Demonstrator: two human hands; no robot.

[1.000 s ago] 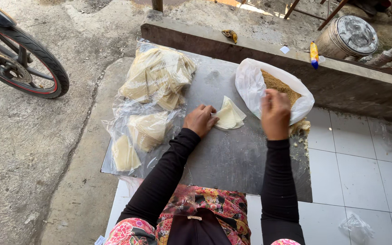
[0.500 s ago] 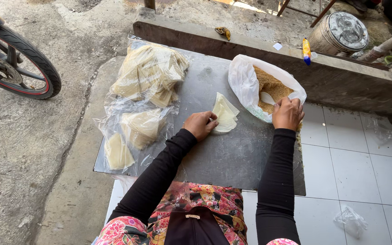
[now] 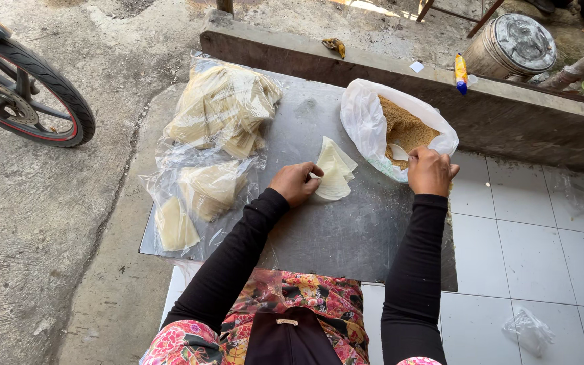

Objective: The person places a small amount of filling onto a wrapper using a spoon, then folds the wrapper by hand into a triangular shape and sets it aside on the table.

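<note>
My left hand (image 3: 295, 182) holds the edge of a small stack of pale thin wrapper sheets (image 3: 336, 174) lying on a grey metal board (image 3: 346, 236). My right hand (image 3: 430, 170) rests at the near rim of a white plastic bag (image 3: 368, 122) that holds brown crumbly filling (image 3: 403, 127); its fingers curl closed around something at the bag's rim, possibly a spoon handle, mostly hidden. Both arms wear black sleeves.
A clear plastic bag with piles of pale wrapper sheets (image 3: 221, 111) lies on the board's left side, more sheets (image 3: 194, 199) nearer me. A concrete ledge (image 3: 508, 108) runs behind, with a metal pot (image 3: 512, 44) beyond. A wheel (image 3: 32, 94) stands left. White tiles (image 3: 528, 250) lie right.
My right hand has drawn back from over the bag's filling to the bag's near rim. My left hand stays on the wrapper stack. The camera has shifted slightly.
</note>
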